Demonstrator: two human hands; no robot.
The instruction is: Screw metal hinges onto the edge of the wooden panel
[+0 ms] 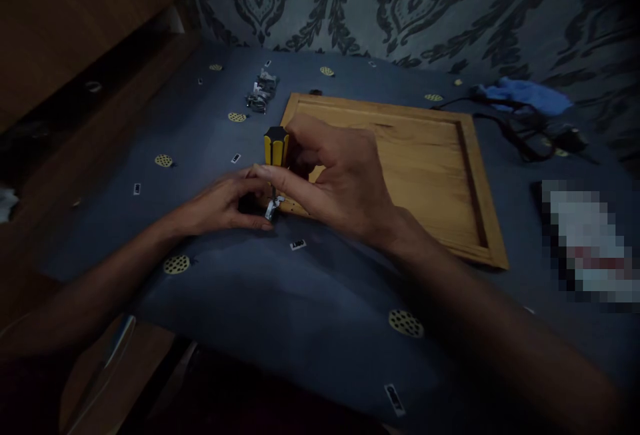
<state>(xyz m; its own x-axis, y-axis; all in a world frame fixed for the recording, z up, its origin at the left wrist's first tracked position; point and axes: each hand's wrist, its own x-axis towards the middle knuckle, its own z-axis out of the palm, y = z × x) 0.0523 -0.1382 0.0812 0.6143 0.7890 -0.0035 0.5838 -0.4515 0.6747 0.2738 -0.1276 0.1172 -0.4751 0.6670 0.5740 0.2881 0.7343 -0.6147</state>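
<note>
A framed wooden panel [420, 168], like a cabinet door, lies flat on the blue patterned cloth. At its near left corner sits a small metal hinge [272, 209]. My left hand [223, 202] grips the hinge between thumb and fingers. Above it, my right hand [347, 178] is closed around a yellow and black screwdriver [276, 147], held upright. The screwdriver's shaft points down at the hinge; its tip is too small to make out. Some of my right fingers are hidden behind the hand.
Several metal hinges [261, 92] lie in a pile beyond the panel's left side. Glasses [525, 132] and a blue cloth [530, 95] lie at the far right. A blurred-out object [587, 242] rests right of the panel. Wooden furniture [85, 28] borders the left.
</note>
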